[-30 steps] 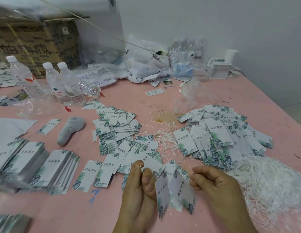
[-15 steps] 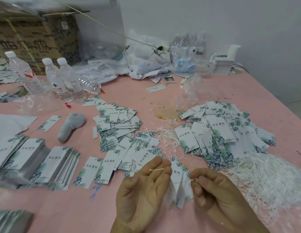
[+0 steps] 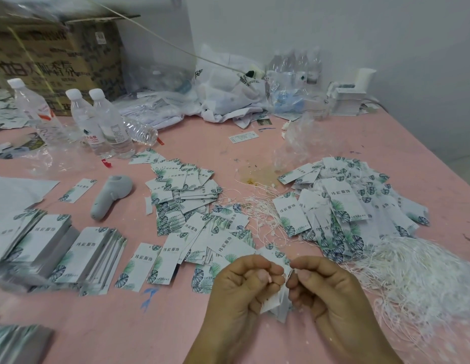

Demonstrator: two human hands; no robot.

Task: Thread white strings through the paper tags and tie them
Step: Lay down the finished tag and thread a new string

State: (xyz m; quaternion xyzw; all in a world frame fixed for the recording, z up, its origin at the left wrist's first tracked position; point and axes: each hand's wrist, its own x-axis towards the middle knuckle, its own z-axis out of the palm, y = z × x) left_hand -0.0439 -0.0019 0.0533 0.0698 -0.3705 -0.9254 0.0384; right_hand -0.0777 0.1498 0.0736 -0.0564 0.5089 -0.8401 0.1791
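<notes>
My left hand and my right hand meet fingertip to fingertip low in the middle of the head view. Between them hangs a small bunch of white paper tags with green leaf prints, and both hands pinch a thin white string at the bunch's top; the string itself is mostly hidden by my fingers. A big heap of loose white strings lies right of my right hand. Strung tags are piled behind it. Loose tags spread behind my left hand.
The pink table carries neat tag stacks at the left, a grey handheld device, three upright water bottles, a cardboard box, crumpled plastic bags and a white dispenser by the wall.
My hands have come together: the left hand moved right and closed its fingers, and the string end that showed between its fingertips is now hidden. The tag bunch hangs lower between them.
</notes>
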